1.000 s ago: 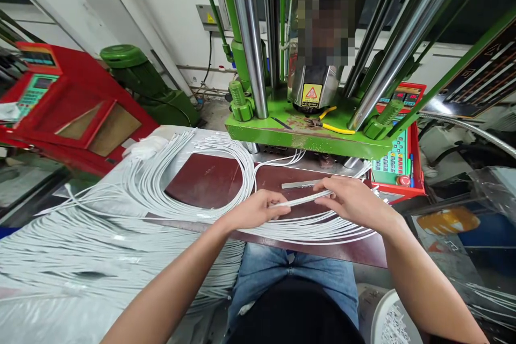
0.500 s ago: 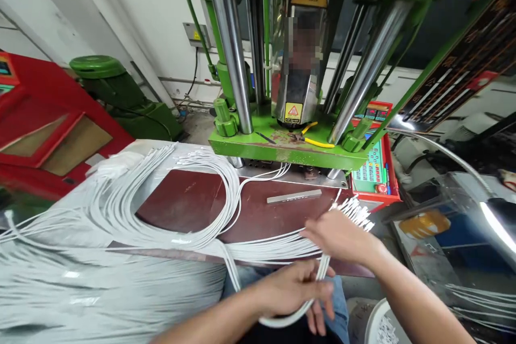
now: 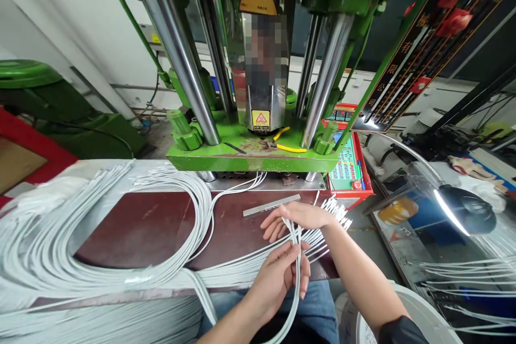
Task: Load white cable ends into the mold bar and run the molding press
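Right, the green press (image 3: 253, 164) towers at the back, and in front of it runs the table (image 3: 141, 226) with its brown top. Across its left side sweeps a big coil (image 3: 199, 209) of white cables, and more cables (image 3: 234, 269) fan toward the right, ends poking out in a brush. Now to the hands: the left hand (image 3: 280, 277) is up over the near edge, fingers closed around a slim bundle (image 3: 297, 279), thumb on the near side, the rest wrapped behind. The right hand (image 3: 308, 215) is just above, palm over the bundle's upper ends, fingers loosely curled and parted; whether they press on those ends, I can't tell. The bundle itself stands up between the two hands, then bends down in a loose curve toward the lap (image 3: 322, 301). It looks light and springy, soft enough to loop but wanting to straighten, with smooth jackets that could slide past each other in a slack grip. Best hold, I'd say, is just below the ends, all strands pinched together, with the hanging curve supported so it doesn't drag or fan. Fragile? Not much, though a sharp kink wouldn't do it good. Smaller again, a metal bar (image 3: 258, 208) lies just beyond the right hand's fingers.
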`<move>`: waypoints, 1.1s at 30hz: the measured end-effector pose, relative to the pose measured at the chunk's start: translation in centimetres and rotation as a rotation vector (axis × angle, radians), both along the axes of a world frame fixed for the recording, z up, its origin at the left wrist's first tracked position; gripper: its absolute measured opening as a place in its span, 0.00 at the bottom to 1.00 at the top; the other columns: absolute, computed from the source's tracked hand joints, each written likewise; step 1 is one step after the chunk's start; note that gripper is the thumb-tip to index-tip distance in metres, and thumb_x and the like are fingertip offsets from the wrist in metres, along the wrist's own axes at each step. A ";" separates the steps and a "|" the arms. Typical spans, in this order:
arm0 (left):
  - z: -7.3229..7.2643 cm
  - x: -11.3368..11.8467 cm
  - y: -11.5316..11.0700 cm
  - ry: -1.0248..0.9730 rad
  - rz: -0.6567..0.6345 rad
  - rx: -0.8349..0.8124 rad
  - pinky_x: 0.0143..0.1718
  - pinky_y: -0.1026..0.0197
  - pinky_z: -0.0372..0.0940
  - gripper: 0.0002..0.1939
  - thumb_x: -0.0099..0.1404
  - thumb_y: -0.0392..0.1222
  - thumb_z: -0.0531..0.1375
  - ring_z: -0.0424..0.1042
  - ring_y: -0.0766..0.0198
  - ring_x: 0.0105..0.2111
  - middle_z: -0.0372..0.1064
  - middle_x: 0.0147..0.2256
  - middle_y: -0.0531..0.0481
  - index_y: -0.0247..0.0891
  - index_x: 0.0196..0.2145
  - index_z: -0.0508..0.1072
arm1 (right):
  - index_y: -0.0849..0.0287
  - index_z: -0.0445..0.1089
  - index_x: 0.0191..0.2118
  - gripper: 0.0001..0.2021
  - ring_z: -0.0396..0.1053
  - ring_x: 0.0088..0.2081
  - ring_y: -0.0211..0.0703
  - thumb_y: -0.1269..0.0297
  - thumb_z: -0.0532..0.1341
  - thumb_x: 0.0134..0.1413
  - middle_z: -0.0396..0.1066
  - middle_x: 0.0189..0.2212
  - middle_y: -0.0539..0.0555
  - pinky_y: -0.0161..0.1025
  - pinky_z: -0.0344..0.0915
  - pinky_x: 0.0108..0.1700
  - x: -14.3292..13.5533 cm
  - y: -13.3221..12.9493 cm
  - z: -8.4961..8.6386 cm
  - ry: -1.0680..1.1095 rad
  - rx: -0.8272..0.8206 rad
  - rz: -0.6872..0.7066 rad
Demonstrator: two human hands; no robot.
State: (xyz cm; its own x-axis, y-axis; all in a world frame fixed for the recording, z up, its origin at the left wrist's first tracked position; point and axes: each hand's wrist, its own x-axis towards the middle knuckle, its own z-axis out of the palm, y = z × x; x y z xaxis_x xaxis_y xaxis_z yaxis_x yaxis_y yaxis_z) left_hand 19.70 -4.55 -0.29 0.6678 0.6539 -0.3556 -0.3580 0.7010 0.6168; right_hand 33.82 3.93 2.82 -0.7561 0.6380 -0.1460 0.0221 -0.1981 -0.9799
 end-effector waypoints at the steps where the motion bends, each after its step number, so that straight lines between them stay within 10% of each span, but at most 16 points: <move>1: 0.1 0.1 0.3 -0.004 0.037 0.001 0.17 0.64 0.58 0.13 0.64 0.46 0.56 0.64 0.67 0.16 0.67 0.22 0.51 0.33 0.38 0.69 | 0.68 0.69 0.48 0.36 0.73 0.40 0.46 0.36 0.48 0.55 0.73 0.40 0.66 0.47 0.67 0.46 -0.3 0.1 0.0 0.003 0.015 -0.040; 11: -0.9 0.0 1.8 -0.030 0.065 -0.146 0.24 0.61 0.62 0.13 0.64 0.44 0.53 0.67 0.64 0.21 0.68 0.24 0.46 0.31 0.32 0.71 | 0.69 0.70 0.47 0.33 0.73 0.41 0.47 0.40 0.49 0.58 0.74 0.38 0.66 0.46 0.67 0.46 -0.2 0.7 0.6 0.070 -0.019 -0.050; 17: -0.3 -0.1 1.7 0.074 0.011 0.100 0.32 0.58 0.65 0.08 0.61 0.41 0.60 0.70 0.63 0.26 0.71 0.29 0.46 0.33 0.34 0.70 | 0.69 0.71 0.46 0.29 0.73 0.39 0.44 0.44 0.52 0.59 0.74 0.38 0.64 0.45 0.67 0.45 0.1 1.1 0.0 0.020 0.086 -0.124; 33: 0.3 0.7 2.1 0.000 0.066 -0.053 0.24 0.59 0.66 0.09 0.63 0.42 0.58 0.69 0.62 0.22 0.70 0.25 0.48 0.33 0.38 0.69 | 0.63 0.68 0.53 0.27 0.72 0.42 0.45 0.45 0.52 0.59 0.74 0.42 0.61 0.44 0.69 0.44 0.9 0.9 0.1 -0.197 0.216 -0.164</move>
State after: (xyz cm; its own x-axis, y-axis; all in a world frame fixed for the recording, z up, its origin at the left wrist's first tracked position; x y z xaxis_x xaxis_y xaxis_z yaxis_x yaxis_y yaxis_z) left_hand 20.37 -2.42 0.00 0.6240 0.6766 -0.3908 -0.4046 0.7077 0.5792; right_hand 34.68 4.82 2.93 -0.6110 0.7813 -0.1272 0.2006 -0.0026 -0.9797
